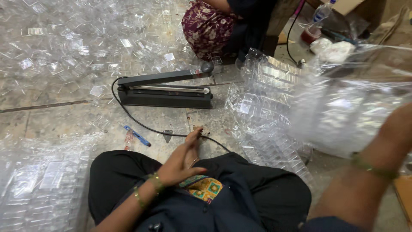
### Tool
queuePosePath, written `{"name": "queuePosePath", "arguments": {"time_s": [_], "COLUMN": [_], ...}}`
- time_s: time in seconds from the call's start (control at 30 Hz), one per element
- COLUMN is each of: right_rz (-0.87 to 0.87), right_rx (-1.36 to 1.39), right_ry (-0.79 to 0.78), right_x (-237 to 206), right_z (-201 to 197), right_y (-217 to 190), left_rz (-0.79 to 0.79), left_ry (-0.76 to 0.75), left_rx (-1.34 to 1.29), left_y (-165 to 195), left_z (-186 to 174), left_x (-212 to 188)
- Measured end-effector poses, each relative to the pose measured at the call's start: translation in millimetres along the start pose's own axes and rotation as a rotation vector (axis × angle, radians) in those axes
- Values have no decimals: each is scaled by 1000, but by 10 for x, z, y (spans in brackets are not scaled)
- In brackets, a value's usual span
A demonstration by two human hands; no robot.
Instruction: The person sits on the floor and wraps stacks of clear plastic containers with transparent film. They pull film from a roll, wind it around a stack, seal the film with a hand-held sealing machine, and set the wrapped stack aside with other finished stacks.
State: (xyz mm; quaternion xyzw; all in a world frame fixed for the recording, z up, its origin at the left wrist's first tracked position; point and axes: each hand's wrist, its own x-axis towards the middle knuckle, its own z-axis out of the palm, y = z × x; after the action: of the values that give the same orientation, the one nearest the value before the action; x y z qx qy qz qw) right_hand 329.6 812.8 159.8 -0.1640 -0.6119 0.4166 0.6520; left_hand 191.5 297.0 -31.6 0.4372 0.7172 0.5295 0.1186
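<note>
I sit on the floor in dark trousers. My left hand (pixel 182 160) rests flat over my lap with fingers straight and apart, holding nothing. My right hand (pixel 397 129) is raised at the right edge, blurred, against a big clear plastic bag (pixel 343 107) filled with small clear plastic pieces; whether the fingers grip the bag is hidden. A dark bar-type heat sealer (pixel 165 90) stands on the floor in front of me with its arm lifted. Its black cable (pixel 141 124) runs past my foot.
Clear plastic pieces (pixel 77 43) cover the floor at the back and left. Packed clear bags (pixel 38 184) lie at my left, another (pixel 268 116) at my right. A blue pen (pixel 138 136) lies near my knee. Another person in flowered cloth (pixel 208 25) sits opposite.
</note>
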Motion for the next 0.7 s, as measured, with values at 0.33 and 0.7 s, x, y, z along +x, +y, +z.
{"name": "queuePosePath", "arguments": {"time_s": [0.33,0.7], "right_rz": [178,420], "right_rx": [336,499], "right_ry": [-296,-528], "right_x": [-2212,-2976], "right_z": [1210,1412], "right_y": [-1550,-1767], "left_rz": [298,197], "left_ry": [317,465], "left_rx": [-113,-332], "left_y": [1117,975], "left_z": [-546,-888], "left_x": [235,-219]}}
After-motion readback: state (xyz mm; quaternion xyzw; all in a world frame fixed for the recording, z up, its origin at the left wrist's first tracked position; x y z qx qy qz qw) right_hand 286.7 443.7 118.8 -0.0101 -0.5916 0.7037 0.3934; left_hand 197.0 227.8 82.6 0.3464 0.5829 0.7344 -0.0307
